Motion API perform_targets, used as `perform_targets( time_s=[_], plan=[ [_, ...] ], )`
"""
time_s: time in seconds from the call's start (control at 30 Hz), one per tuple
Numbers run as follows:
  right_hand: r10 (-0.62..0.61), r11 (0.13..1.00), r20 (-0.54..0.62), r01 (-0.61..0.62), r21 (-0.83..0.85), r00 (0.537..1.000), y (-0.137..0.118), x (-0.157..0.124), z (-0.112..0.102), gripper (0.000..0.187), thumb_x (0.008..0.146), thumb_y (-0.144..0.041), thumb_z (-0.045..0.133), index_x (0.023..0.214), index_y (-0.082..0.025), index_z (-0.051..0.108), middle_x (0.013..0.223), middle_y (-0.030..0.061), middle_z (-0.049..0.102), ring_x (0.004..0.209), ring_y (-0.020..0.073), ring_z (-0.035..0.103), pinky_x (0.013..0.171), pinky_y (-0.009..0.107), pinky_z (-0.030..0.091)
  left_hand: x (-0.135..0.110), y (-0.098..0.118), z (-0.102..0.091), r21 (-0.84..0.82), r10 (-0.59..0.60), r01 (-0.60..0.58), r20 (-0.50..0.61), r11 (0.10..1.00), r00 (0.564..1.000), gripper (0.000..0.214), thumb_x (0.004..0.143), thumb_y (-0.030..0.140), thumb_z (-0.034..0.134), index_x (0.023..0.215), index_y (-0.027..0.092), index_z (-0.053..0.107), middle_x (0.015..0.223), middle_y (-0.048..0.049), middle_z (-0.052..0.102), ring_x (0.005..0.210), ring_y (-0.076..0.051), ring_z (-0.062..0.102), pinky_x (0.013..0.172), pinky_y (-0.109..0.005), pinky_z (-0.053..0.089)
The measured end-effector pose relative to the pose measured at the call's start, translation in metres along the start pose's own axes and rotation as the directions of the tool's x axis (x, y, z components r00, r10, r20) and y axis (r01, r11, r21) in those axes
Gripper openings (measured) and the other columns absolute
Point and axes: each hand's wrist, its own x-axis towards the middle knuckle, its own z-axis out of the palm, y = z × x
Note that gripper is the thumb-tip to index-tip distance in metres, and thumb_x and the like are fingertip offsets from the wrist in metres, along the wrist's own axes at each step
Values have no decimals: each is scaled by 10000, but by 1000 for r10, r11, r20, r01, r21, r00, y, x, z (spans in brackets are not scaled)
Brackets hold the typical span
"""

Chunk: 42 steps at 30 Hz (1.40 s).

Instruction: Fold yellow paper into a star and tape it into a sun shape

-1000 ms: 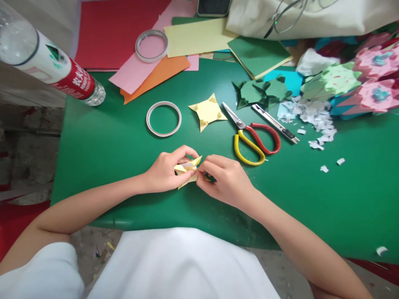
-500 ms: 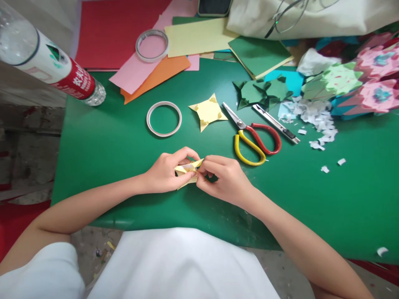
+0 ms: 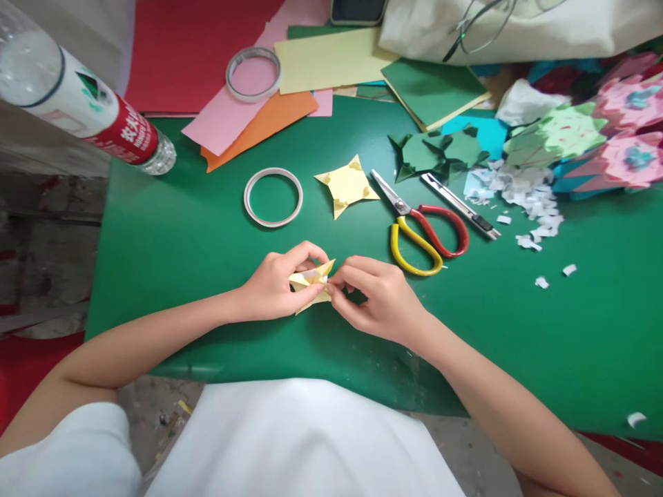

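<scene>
Folded yellow paper, left grip pinching its left side, right grip pinching its right edge

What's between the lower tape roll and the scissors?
A folded yellow paper piece, between the lower tape roll and scissors, in the head view.

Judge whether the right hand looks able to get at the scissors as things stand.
Probably yes: the scissors lie beyond the right hand, yellow handle nearest, and nothing covers them or stands between. Its fingers are at the held yellow paper, though, so it would likely need to leave that first.
</scene>
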Motion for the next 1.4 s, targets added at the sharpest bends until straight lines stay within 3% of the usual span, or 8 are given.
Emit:
perform_targets(
  time_s=[0.3,0.5,0.67,0.83,1.1,1.27,1.4],
  plan=[
    [-64,975,14,65,-214,998,-1,-2,2,221,898,-148,490,683,-182,529,618,-12,493,571,100,425,543,232,341,1,0,0,7,9,-9,-1,1000,1000,232,804,142,642,1003,191,533,712,84,680,531,-18,553,531,-102,375],
    [-23,918,19,29,-394,1000,-12,-3,3,235,907,-156,485,682,-176,554,631,-4,513,591,112,458,550,252,340,1,0,0,21,17,-17,7,1000,1000,239,804,131,637,1006,200,532,694,96,659,535,-17,548,541,-97,379],
    [-62,877,-33,39,-478,998,-16,-4,8,268,884,-110,458,632,-185,507,608,-17,479,553,102,426,512,255,312,1,-1,0,25,15,-16,27,1000,1000,227,808,139,631,1000,204,529,694,94,649,536,-25,539,546,-108,391],
    [-95,894,-97,42,-447,991,-14,-4,11,262,854,-90,480,610,-185,482,591,-34,450,527,82,379,505,221,316,1,-1,0,30,21,-22,28,999,999,226,802,136,631,992,205,530,686,95,643,534,-27,545,541,-115,381],
    [-8,967,-125,-24,-254,992,-11,-4,10,218,810,-70,518,622,-180,495,591,-47,454,500,51,387,496,180,337,1,1,-1,41,15,-15,19,999,1000,219,796,136,632,979,203,533,705,93,646,567,-28,578,547,-114,379],
    [32,984,-148,-57,-167,988,-5,-1,2,172,794,-66,544,666,-180,535,580,-57,464,476,42,369,475,176,322,0,0,-1,42,25,-25,-2,999,1000,223,798,150,642,990,194,537,717,84,652,576,-27,579,557,-112,391],
    [30,980,-172,-63,-191,985,1,4,-12,170,800,-71,559,682,-192,534,577,-53,498,477,49,403,477,180,339,1,-1,-1,31,-5,6,-11,1000,1000,229,801,175,651,1000,190,539,687,82,662,533,-35,572,543,-125,407]
  ],
)
